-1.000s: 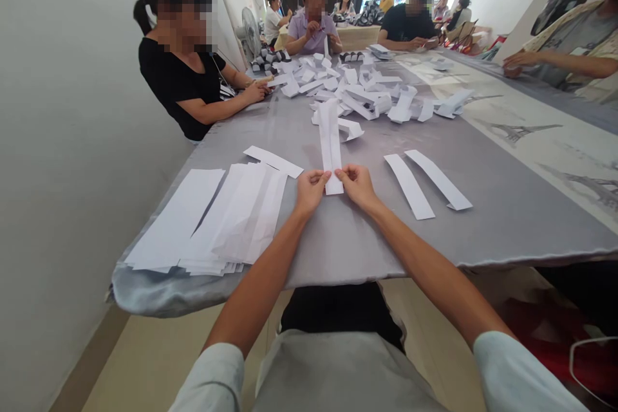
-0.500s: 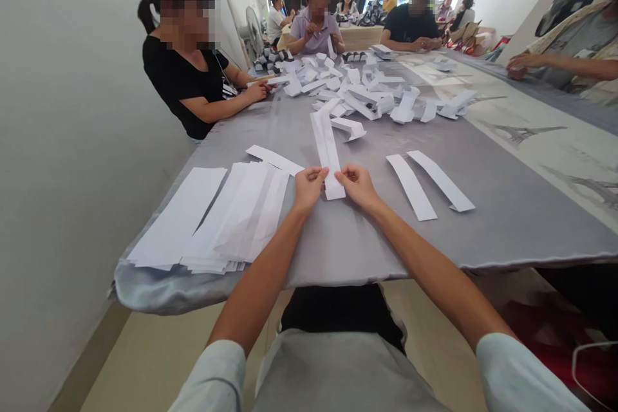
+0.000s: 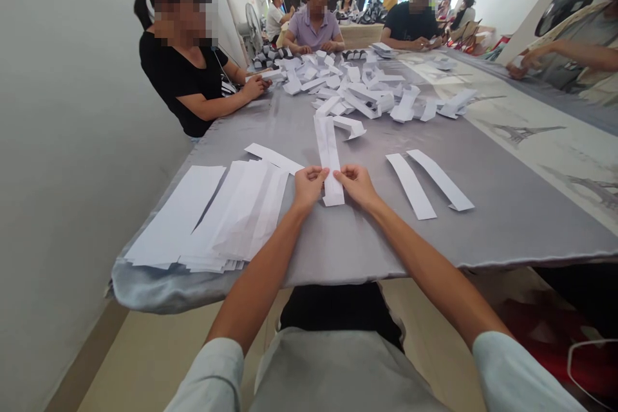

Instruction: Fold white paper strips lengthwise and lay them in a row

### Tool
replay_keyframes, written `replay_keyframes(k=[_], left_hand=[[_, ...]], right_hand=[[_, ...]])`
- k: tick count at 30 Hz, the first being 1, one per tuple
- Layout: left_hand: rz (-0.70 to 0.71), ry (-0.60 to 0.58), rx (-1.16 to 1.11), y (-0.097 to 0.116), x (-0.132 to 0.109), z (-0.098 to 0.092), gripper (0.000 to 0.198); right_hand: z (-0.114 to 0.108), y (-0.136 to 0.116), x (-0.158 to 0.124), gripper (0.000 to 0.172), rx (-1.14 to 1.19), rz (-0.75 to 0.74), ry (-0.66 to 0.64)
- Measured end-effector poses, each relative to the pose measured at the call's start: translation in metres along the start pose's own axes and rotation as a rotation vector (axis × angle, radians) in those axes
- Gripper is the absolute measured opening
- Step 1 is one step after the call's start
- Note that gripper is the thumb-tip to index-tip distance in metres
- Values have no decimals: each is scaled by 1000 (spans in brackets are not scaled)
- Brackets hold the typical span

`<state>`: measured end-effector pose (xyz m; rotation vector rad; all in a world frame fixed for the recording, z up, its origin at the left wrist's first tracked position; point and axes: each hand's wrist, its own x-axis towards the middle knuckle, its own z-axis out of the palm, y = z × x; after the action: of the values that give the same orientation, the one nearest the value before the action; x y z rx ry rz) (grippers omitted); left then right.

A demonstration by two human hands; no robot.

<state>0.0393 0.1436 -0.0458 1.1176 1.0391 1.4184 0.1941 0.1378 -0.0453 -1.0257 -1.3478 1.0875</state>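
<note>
Paper strip (image 3: 328,161) lies straighter than before (left hand (image 3: 309,188) and right hand (image 3: 356,185) fingers (image 3: 338,174) clamped on it).

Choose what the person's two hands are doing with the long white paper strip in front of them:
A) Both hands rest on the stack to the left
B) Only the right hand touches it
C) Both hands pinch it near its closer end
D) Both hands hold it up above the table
C: the left hand and the right hand meet at either side of the white paper strip, near its closer end.
</note>
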Motion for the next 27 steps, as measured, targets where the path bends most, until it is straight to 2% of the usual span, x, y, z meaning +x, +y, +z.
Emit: replay_keyframes(k=[7,14,21,27], left_hand=[[-28,-73,21,-3,-1,1,47],[29,-16,55,-3,0,-3,46],[18,-72,44,-5,0,0,48],[49,-42,40,-4,1,-1,46]], right_hand=[[-1,2,0,49,-17,-28,27],[2,2,-5,48,29,15,-13],[1,1,-3,52,32,-19,10],[-2,4,-2,54,38,63,-55]])
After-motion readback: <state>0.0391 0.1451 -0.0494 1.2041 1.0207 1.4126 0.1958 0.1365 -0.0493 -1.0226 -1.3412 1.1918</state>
